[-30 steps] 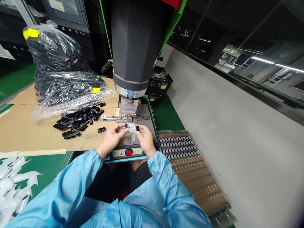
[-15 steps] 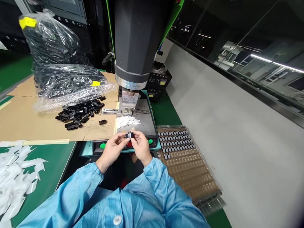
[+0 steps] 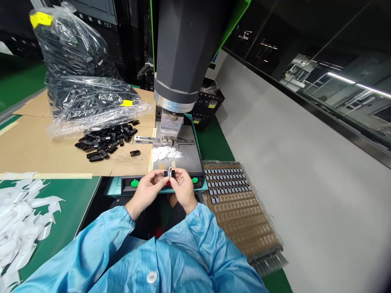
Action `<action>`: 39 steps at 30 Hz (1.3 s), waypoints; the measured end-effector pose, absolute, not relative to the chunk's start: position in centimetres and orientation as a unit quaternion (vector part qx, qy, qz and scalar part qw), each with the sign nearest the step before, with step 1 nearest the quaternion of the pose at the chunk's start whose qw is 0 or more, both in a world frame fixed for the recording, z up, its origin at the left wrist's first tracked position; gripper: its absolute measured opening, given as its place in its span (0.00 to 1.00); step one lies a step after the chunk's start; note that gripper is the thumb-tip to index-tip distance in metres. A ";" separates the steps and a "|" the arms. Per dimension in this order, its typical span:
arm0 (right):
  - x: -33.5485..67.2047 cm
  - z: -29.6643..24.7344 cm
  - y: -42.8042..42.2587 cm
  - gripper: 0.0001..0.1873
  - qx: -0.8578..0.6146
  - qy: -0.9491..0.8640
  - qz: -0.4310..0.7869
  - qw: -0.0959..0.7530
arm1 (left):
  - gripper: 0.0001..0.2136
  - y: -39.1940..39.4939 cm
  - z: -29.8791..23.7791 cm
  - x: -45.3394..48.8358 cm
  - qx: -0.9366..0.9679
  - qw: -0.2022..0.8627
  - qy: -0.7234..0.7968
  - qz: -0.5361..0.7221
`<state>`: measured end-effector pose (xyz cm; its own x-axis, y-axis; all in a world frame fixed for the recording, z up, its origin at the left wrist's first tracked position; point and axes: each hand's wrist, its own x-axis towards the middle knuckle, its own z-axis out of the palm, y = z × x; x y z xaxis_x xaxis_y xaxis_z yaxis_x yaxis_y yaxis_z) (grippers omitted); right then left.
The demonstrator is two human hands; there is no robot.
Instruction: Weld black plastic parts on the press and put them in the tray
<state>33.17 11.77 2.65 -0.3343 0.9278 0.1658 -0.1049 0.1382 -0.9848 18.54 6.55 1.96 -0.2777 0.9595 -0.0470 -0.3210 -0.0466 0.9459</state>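
Note:
Between the fingertips of both hands is a small black plastic part (image 3: 169, 173) with a light grey strip at its middle. My left hand (image 3: 147, 189) pinches its left side, and my right hand (image 3: 182, 188) pinches the right side. Both hands are just in front of the machine's metal base plate (image 3: 191, 152), above its front edge with the green buttons (image 3: 134, 183). Small white pieces (image 3: 166, 153) lie heaped on that plate, behind the hands. One loose black part (image 3: 135, 153) rests on the cardboard to the left, beside a pile of black parts (image 3: 105, 140).
A large dark machine head (image 3: 180, 57) hangs over a metal fixture (image 3: 165, 139). Clear bags of black parts (image 3: 88, 89) stand on the cardboard (image 3: 45, 158). White strips (image 3: 21, 219) lie at left. To the right, a clear tray (image 3: 244, 219) holds rows of grey parts (image 3: 227, 183).
The whole view has shifted slightly, so the scene sits a little further right. Both hands keep the black part pinched in nearly the same place.

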 end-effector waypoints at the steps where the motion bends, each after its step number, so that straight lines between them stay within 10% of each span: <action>1: 33.2 2.6 11.8 0.19 -0.345 -0.596 0.559 0.462 | 0.24 6.5 2.0 18.5 0.333 0.499 0.478 0.641; 28: 33.4 3.1 11.1 0.18 -0.360 -0.551 0.577 0.482 | 0.17 6.0 2.9 17.8 0.219 0.677 0.334 0.618; 39: 33.6 2.2 10.7 0.09 -0.407 -0.598 0.508 0.468 | 0.14 5.5 1.9 18.2 0.500 0.356 0.554 0.562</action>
<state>33.62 10.70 2.16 -0.2314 0.9618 0.1465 0.0111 0.1532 -0.9881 18.17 5.50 1.88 -0.2468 0.9543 0.1683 0.1541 -0.1328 0.9791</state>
